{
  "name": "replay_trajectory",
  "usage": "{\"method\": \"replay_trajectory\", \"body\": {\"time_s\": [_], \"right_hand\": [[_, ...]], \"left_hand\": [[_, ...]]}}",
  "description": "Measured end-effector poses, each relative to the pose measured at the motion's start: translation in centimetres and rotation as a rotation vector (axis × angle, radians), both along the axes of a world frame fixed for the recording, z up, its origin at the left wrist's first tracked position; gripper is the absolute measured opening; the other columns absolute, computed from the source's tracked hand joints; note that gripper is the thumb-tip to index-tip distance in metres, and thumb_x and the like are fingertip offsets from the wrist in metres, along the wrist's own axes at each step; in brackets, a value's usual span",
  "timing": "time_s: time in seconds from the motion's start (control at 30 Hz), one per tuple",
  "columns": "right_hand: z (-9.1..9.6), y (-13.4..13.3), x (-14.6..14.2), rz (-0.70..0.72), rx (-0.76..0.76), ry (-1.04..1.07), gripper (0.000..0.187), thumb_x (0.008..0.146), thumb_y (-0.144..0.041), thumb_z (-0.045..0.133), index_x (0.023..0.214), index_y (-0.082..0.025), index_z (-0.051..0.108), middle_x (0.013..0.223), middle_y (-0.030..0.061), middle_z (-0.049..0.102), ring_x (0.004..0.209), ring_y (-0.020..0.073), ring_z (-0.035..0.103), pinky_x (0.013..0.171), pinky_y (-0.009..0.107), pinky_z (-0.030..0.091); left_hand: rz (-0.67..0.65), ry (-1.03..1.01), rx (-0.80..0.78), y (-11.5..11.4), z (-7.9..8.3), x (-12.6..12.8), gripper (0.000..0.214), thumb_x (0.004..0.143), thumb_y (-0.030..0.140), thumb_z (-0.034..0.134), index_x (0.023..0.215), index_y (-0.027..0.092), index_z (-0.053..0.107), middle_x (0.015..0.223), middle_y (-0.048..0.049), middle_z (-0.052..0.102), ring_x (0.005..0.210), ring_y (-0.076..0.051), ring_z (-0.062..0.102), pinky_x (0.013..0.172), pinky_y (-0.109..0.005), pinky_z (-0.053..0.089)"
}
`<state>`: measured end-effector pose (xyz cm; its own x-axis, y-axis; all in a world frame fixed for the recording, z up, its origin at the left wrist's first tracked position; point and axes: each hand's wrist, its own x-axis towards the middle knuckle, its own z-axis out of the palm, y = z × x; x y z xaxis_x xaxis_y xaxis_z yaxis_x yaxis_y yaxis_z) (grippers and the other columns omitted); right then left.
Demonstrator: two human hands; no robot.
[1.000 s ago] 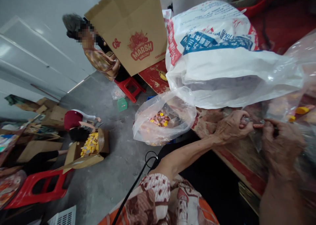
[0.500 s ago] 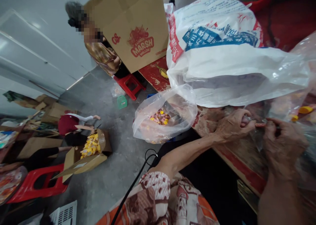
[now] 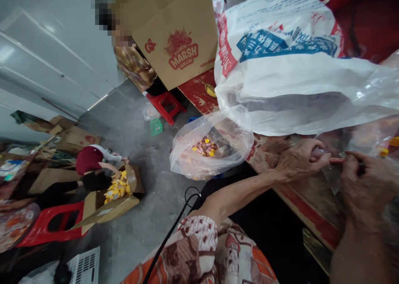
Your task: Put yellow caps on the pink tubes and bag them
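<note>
Everything sits slightly farther right in view; otherwise little has moved. One thin reddish stick (image 3: 337,160) spans the hands over the table (image 3: 307,198): the left hand (image 3: 301,159) closes round a pinkish bundle (image 3: 317,153), the right hand (image 3: 367,179) seemingly pinches the far-right end. Working the stick appears in hand, calling next for a steady grip. Left stands an open clear bag (image 3: 183,153); farther, a white sack (image 3: 289,78).

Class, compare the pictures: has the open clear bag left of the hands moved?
No: the clear bag shows no visible shift either way against the red table; only the camera's view has changed slightly.
</note>
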<state>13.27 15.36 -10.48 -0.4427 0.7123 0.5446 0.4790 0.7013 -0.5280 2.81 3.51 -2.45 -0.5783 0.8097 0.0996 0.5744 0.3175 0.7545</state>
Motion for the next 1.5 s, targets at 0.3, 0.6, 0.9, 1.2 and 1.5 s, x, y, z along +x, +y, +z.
{"method": "replay_trajectory", "body": {"time_s": [0.3,0.6,0.9,1.2,1.5], "right_hand": [[-0.1,0.2,0.1,0.003,0.003,0.009,0.039,0.086,-0.043,0.042,0.090,-0.018,0.072,0.068,0.0101,0.056,0.071,0.0309,0.054,0.065,0.039,0.038],[0.2,-0.1,0.1,-0.018,-0.054,-0.016,0.030,0.084,-0.038,0.047,0.089,-0.020,0.070,0.070,0.0085,0.054,0.071,0.0299,0.052,0.068,0.039,0.039],[0.0,0.1,0.2,-0.011,0.007,-0.009,0.038,0.084,-0.041,0.044,0.090,-0.018,0.074,0.067,0.0098,0.056,0.070,0.0302,0.055,0.064,0.038,0.037],[-0.5,0.4,0.3,-0.016,-0.005,-0.016,0.035,0.083,-0.041,0.045,0.089,-0.019,0.072,0.068,0.0094,0.056,0.069,0.0300,0.054,0.064,0.038,0.035],[-0.7,0.4,0.4,0.011,0.020,0.006,0.036,0.085,-0.042,0.045,0.090,-0.018,0.072,0.069,0.0096,0.056,0.070,0.0302,0.054,0.066,0.038,0.035]], "left_hand": [[-0.232,0.556,0.137,0.1,-2.9,-0.3,0.033,0.097,0.022,0.053,0.119,0.013,0.077,0.114,-0.0081,0.073,0.117,-0.021,0.070,0.099,-0.030,0.057],[-0.176,0.427,0.023,0.1,-1.6,-0.1,0.035,0.096,0.020,0.055,0.125,0.013,0.074,0.121,-0.0078,0.073,0.115,-0.020,0.070,0.100,-0.028,0.055],[-0.137,0.580,-0.012,-0.3,-0.1,0.8,0.039,0.101,0.026,0.041,0.110,0.009,0.076,0.110,-0.0040,0.073,0.112,-0.008,0.073,0.077,-0.013,0.052],[-0.199,0.726,-0.147,-0.9,1.5,0.8,0.054,0.101,0.025,0.021,0.065,0.015,0.059,0.108,-0.0029,0.073,0.121,0.001,0.066,0.063,-0.001,0.039],[-0.211,0.697,-0.122,-0.7,1.5,0.6,0.058,0.102,0.021,0.020,0.119,0.013,0.075,0.113,-0.0005,0.075,0.118,-0.002,0.069,0.090,-0.015,0.049]]}}
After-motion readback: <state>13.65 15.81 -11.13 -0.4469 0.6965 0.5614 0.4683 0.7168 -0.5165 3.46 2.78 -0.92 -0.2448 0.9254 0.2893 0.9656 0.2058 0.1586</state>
